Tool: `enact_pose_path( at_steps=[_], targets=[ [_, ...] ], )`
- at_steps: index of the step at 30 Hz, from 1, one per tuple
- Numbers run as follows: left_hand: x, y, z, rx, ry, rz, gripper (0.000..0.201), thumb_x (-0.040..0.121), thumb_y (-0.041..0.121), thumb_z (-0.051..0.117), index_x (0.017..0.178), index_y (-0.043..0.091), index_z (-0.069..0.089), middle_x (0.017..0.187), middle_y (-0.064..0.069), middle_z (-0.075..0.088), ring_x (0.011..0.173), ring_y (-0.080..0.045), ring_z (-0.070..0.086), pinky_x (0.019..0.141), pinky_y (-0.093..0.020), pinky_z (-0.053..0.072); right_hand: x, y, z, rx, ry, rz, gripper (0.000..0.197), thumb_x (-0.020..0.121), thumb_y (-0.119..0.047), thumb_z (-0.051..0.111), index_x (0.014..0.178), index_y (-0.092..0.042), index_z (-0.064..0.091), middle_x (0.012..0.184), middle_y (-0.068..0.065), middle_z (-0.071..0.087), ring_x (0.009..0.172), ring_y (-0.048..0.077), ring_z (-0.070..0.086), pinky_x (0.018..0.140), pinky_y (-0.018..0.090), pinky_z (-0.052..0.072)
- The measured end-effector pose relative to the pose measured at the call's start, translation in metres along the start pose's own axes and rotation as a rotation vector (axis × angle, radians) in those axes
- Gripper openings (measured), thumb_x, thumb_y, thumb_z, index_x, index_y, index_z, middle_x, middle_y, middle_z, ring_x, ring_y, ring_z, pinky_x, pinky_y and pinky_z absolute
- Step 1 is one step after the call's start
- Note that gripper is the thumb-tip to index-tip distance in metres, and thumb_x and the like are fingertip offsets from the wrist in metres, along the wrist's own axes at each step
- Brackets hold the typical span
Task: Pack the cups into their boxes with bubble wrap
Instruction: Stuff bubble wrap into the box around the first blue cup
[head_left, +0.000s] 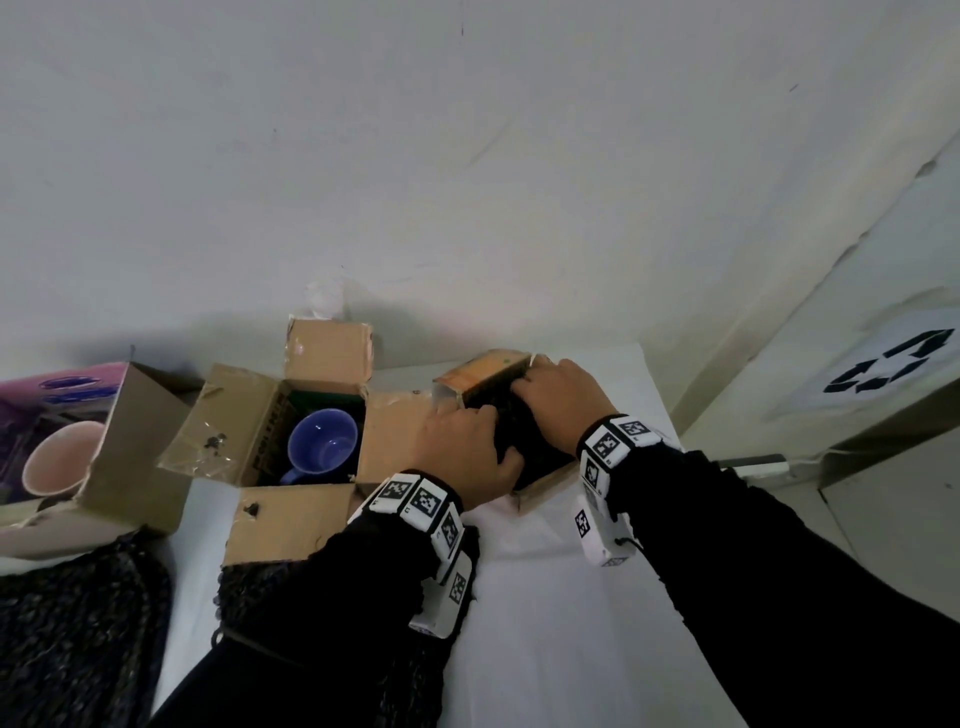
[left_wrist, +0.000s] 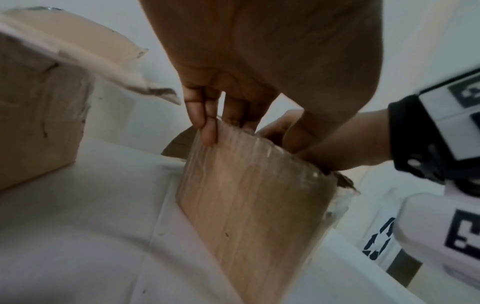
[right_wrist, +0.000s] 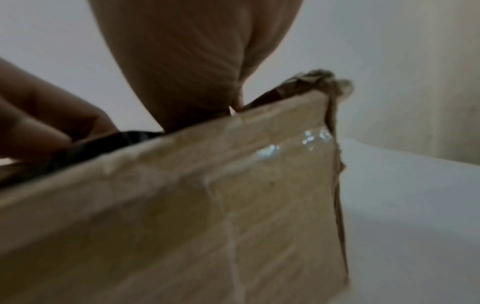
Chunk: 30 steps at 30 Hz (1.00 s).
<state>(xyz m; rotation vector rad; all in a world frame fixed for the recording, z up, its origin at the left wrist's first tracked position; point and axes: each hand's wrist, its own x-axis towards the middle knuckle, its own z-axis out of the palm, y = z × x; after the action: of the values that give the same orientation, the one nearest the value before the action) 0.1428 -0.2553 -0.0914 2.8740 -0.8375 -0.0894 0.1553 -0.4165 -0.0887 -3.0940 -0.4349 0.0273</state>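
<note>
White desk surface (head_left: 545, 597) set against a pale wall carries three cardboard boxes. At the far right part of the desk, a small brown cardboard box with tape-glossed sides (head_left: 524, 421) is worked by both hands. The left hand (head_left: 470, 449) is curled over its near left rim, fingertips (left_wrist: 207, 133) hooked over the wall's top edge, apparently to steady the box. The right hand (head_left: 563, 402) is pushed down into the opening, fingers bent onto a dark bundle (head_left: 511, 431) inside; whether that is a wrapped cup cannot be told, but it seems to be pressed down so the flaps can close. Just left of it, an open brown cardboard box with spread flaps (head_left: 249, 415) holds a blue ceramic mug (head_left: 322, 447), unwrapped and upright. At the left edge, a purple printed carton lying on its side (head_left: 67, 410) shows a pink mug (head_left: 57, 457) in its mouth. Dark bubbly sheeting (head_left: 78, 623) is draped at the near left corner, probably the wrap kept within reach
</note>
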Motion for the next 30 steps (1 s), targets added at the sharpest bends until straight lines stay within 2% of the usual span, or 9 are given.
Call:
enact_pose_path(
  at_steps=[3,7,10,12,14,17,21,25,30],
  targets=[
    [-0.008,0.0,0.006,-0.015,-0.015,0.034,0.032,0.077,0.048,0.044,0.087,0.019,0.051,0.078,0.0,0.06,0.084,-0.024,0.053,0.074,-0.034,0.046,-0.016,0.0,-0.007,0.326,0.215,0.273,0.02,0.079,-0.013,0.05,0.097,-0.013,0.06,0.094,0.007,0.061,0.089,0.029,0.056,0.071,0.036,0.048],
    [-0.021,0.0,0.007,0.03,0.001,0.049,0.036,0.088,0.05,0.04,0.096,0.02,0.057,0.084,-0.002,0.064,0.077,-0.021,0.058,0.064,-0.03,0.044,-0.038,-0.017,-0.007,0.366,0.101,0.447,0.021,0.082,-0.014,0.048,0.092,-0.015,0.066,0.09,0.009,0.068,0.083,0.031,0.061,0.068,0.031,0.046],
    [-0.025,-0.002,0.0,0.046,0.031,0.115,0.029,0.089,0.039,0.039,0.095,0.022,0.062,0.086,-0.002,0.065,0.078,-0.022,0.057,0.061,-0.029,0.037,-0.05,-0.024,0.002,0.344,0.04,0.419,0.031,0.085,-0.012,0.047,0.111,-0.016,0.062,0.114,0.006,0.063,0.1,0.028,0.059,0.077,0.032,0.045],
    [-0.024,-0.007,-0.003,0.015,0.048,0.171,0.029,0.083,0.038,0.041,0.093,0.021,0.063,0.09,0.0,0.064,0.089,-0.021,0.054,0.072,-0.032,0.043,-0.056,-0.026,0.01,0.303,-0.018,0.377,0.034,0.088,-0.014,0.049,0.121,-0.014,0.055,0.125,0.006,0.054,0.11,0.026,0.053,0.082,0.036,0.048],
    [-0.019,-0.011,0.0,0.033,0.057,0.189,0.041,0.076,0.042,0.042,0.105,0.02,0.061,0.105,0.002,0.063,0.102,-0.022,0.05,0.089,-0.035,0.04,-0.058,-0.026,0.016,0.259,-0.026,0.342,0.037,0.088,-0.015,0.052,0.124,-0.013,0.049,0.127,0.007,0.048,0.111,0.026,0.051,0.078,0.038,0.05],
    [-0.013,-0.01,0.002,0.094,-0.002,0.173,0.068,0.073,0.046,0.03,0.13,0.017,0.051,0.124,0.001,0.059,0.118,-0.025,0.043,0.098,-0.042,0.029,-0.057,-0.027,0.019,0.222,-0.025,0.313,0.039,0.089,-0.017,0.052,0.127,-0.013,0.045,0.126,0.006,0.049,0.111,0.024,0.052,0.075,0.037,0.05],
    [-0.008,-0.008,0.006,0.12,-0.079,0.157,0.077,0.069,0.049,0.013,0.131,0.019,0.048,0.12,0.004,0.061,0.125,-0.025,0.034,0.1,-0.044,0.017,-0.047,-0.025,0.018,0.188,-0.097,0.317,0.032,0.093,-0.018,0.043,0.123,-0.013,0.051,0.126,0.008,0.054,0.121,0.026,0.045,0.091,0.038,0.047],
    [-0.006,-0.013,0.01,0.149,-0.085,0.169,0.077,0.07,0.05,0.013,0.133,0.021,0.047,0.119,0.005,0.062,0.126,-0.023,0.031,0.101,-0.045,0.019,-0.037,-0.023,0.018,0.082,-0.139,0.326,0.033,0.094,-0.018,0.037,0.118,-0.011,0.059,0.128,0.015,0.053,0.125,0.033,0.038,0.102,0.041,0.038],
    [-0.008,-0.015,0.015,0.102,-0.079,0.177,0.075,0.075,0.049,0.016,0.136,0.018,0.047,0.127,0.001,0.058,0.129,-0.025,0.032,0.103,-0.045,0.023,-0.042,-0.027,0.016,0.106,-0.126,0.325,0.029,0.095,-0.018,0.037,0.121,-0.009,0.047,0.128,0.014,0.048,0.11,0.031,0.052,0.073,0.036,0.042]
  ],
)
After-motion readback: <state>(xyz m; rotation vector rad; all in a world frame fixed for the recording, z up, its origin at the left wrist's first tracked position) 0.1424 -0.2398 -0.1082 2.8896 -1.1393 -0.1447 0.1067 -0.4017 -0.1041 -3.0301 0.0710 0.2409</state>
